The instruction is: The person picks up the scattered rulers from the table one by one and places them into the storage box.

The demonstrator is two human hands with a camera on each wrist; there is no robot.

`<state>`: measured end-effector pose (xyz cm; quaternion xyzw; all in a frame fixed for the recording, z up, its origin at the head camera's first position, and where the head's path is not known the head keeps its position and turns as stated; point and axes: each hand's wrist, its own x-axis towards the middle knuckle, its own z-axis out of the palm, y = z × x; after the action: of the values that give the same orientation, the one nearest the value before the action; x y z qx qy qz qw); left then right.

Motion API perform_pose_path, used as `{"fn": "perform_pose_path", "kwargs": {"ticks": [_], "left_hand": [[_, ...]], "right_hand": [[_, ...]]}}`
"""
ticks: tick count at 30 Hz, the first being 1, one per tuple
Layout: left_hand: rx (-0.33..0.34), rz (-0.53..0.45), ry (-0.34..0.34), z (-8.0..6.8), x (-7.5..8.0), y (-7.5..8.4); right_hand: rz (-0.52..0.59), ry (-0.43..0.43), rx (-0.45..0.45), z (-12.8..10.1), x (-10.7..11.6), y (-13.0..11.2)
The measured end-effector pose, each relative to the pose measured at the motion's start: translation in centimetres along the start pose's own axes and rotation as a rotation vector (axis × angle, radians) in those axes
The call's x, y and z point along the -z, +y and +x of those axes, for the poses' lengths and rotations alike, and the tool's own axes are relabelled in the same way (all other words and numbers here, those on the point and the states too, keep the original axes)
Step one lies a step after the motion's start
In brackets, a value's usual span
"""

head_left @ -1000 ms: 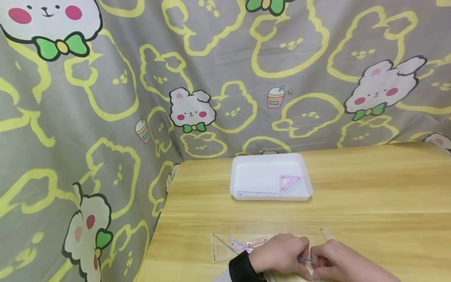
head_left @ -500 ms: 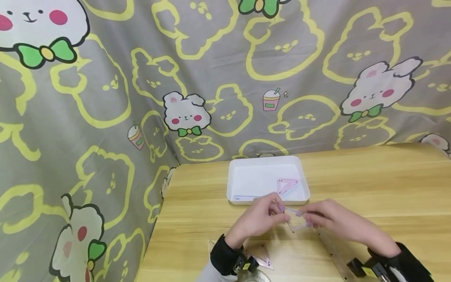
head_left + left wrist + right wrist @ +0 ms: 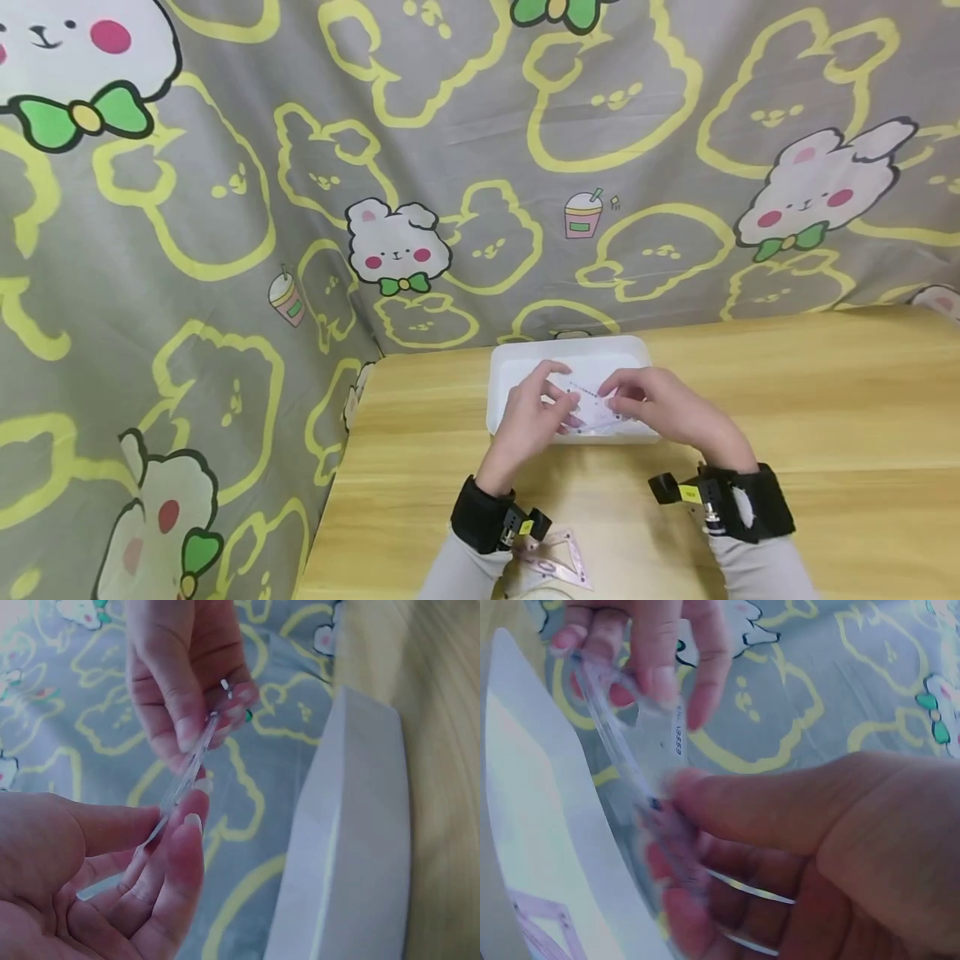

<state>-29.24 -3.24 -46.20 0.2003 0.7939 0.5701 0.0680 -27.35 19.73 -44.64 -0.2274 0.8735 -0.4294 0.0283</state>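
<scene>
1. Clear plastic set square with faint pink and blue markings (image 3: 588, 408): in the head view it is now held over the white rectangular plastic tray (image 3: 510, 367), where half a second ago it was in mid-air short of the tray's near rim, and a second ago down at the near edge of the pale wooden worktop (image 3: 787, 417). The left hand (image 3: 528, 417) and right hand (image 3: 663, 408) have carried it there together, each pinching one end. By my reading, the carry is nearly done and only the setting down inside the tray is left. A second pink-tinted set square (image 3: 558, 562) lies on the worktop, well nearer the person than the tray.

2. Left wrist view: the set square (image 3: 184, 784) shows edge-on, just beside the tray's white wall (image 3: 352, 840). The left hand's fingers (image 3: 184, 855) curl round its lower end; the right hand (image 3: 187, 675) pinches the upper end.

3. Right wrist view: the right hand's thumb and fingers (image 3: 742, 802) clamp the ruler's near end above the tray's rim (image 3: 547, 795), the left hand (image 3: 641, 645) holds the far end, and a pink set square (image 3: 544, 922) already lies inside.
</scene>
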Motion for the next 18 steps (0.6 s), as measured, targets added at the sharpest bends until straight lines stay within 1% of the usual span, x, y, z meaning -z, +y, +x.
{"fn": "perform_pose_path", "kwargs": {"ticks": [4,7,10,13,15,18], "left_hand": [[0.053,-0.020,0.000,0.6,0.0,-1.2],[0.080,-0.057,0.015,1.4,0.0,-1.8],[0.088,-0.083,0.033,2.2,0.0,-2.3],[0.089,-0.093,0.065,2.7,0.1,-2.7],[0.100,-0.089,0.105,2.9,0.1,-3.0],[0.132,-0.079,0.158,2.9,0.0,-3.9]], "right_hand": [[0.016,0.103,-0.047,0.7,-1.1,1.3],[0.015,0.191,-0.067,1.4,-1.7,2.0],[0.006,0.287,-0.110,2.2,-2.1,2.4],[0.014,0.368,-0.189,2.9,-2.5,2.8],[0.038,0.386,-0.240,3.4,-2.9,3.1],[0.096,0.373,-0.304,4.0,-3.7,3.7]]}}
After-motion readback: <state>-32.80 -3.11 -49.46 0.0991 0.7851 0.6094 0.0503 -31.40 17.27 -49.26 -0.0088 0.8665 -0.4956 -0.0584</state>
